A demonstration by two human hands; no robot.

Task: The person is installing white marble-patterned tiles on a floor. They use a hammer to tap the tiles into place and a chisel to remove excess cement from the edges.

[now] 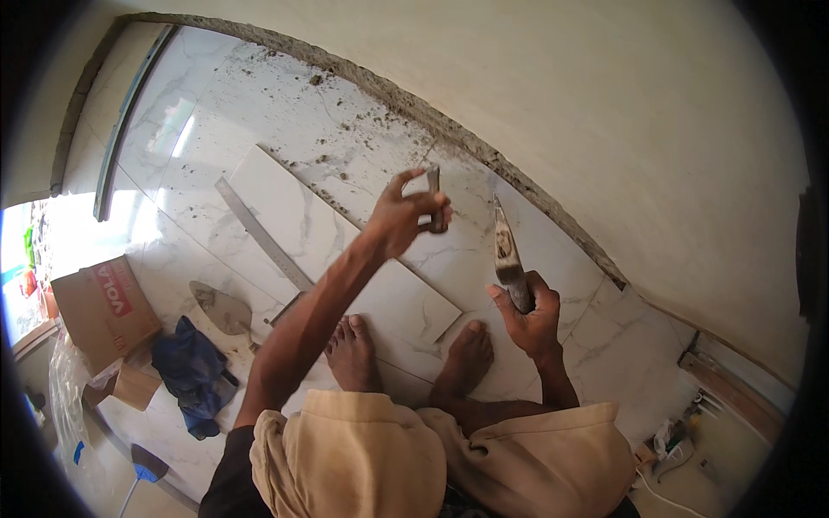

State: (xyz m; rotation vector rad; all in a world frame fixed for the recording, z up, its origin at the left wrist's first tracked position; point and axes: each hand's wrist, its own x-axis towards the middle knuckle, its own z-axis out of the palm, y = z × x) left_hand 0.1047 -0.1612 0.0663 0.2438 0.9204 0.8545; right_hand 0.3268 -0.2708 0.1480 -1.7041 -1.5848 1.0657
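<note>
My left hand (406,211), reaching out over the tiled floor, grips a short grey chisel-like piece (434,183) upright between thumb and fingers. Its exact kind is hard to tell. To its right, my right hand (534,318) is closed round the dark grip of a tapered, stained hand tool (506,250), whose narrow tip points toward the wall. Beneath my left forearm lies a loose white marbled tile (345,237), near my bare feet. A metal square (263,235) rests partly across that tile, its dark handle close to my left forearm.
Crumbled mortar (332,138) is scattered along the rough wall base (484,151). A long metal bar (134,121) lies at far left. Nearer stand a cardboard box (104,302), a trowel (223,309), a blue cloth (194,375) and a brush (148,464). Clutter (678,440) sits at lower right.
</note>
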